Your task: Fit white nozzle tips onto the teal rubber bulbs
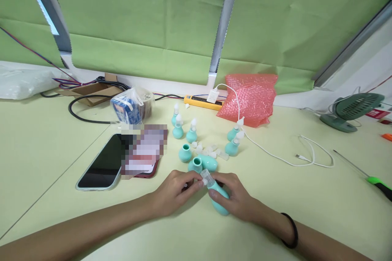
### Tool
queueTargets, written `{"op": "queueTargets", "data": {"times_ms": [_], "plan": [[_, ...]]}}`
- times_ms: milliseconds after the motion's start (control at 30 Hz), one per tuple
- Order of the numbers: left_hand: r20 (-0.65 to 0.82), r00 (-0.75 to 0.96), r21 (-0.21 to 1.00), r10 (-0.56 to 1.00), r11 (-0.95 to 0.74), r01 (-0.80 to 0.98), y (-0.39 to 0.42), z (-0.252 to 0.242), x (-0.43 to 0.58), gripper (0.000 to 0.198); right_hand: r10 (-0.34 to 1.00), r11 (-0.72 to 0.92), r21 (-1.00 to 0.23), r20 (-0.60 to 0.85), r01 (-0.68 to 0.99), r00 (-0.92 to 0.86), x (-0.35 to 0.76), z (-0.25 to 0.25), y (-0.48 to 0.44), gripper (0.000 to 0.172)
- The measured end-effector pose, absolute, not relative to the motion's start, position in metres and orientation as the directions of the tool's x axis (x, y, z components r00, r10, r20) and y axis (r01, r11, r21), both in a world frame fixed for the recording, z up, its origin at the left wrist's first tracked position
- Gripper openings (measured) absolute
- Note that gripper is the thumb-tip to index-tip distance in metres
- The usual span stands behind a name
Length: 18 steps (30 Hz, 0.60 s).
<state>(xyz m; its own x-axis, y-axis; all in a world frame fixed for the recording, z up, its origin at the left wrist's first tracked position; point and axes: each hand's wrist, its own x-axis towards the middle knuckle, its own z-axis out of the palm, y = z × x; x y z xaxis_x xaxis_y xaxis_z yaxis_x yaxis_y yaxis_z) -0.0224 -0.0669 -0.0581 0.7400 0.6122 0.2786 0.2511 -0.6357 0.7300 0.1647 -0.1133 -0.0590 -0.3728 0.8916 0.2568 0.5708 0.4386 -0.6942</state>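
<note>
My right hand is wrapped round a teal squeeze bulb, which lies tilted with its neck pointing up and left. A clear plastic tube sits at that neck. Against the tube's side, my left hand pinches a small whitish tip, partly covered by the fingers. Just beyond my hands are an open-necked teal bulb, another open bulb and a bulb lying on its side. Loose clear and white nozzle parts lie behind them.
Several bulbs with nozzles fitted stand farther back. Two phones lie left. A yellow power strip, pink bubble-wrap bag and bagged blue package line the back. Right are a white cable, screwdriver and green fan.
</note>
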Motion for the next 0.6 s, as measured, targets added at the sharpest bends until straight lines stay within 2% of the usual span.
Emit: {"op": "queueTargets", "data": {"times_ms": [100, 267, 467, 600], "plan": [[0.353, 0.722, 0.691, 0.595, -0.686, 0.227, -0.069, -0.059, -0.022, 0.016, 0.881, 0.457, -0.681, 0.262, 0.572, -0.393, 0.164, -0.059, -0.114, 0.019], [0.658, 0.562, 0.521, 0.502, -0.842, 0.141, -0.072, -0.059, -0.023, 0.020, 0.856, 0.515, -0.585, 0.321, 0.626, -0.404, 0.164, -0.059, -0.116, 0.016], [0.761, 0.411, 0.424, 0.502, -0.865, 0.270, -0.052, -0.058, -0.026, 0.025, 0.822, 0.567, -0.485, 0.378, 0.666, -0.426, 0.164, -0.061, -0.119, 0.014], [0.799, 0.426, 0.371, 0.425, -0.905, 0.209, -0.038, -0.050, -0.026, 0.019, 0.821, 0.570, -0.479, 0.362, 0.668, -0.441, 0.164, -0.060, -0.119, 0.016]]}}
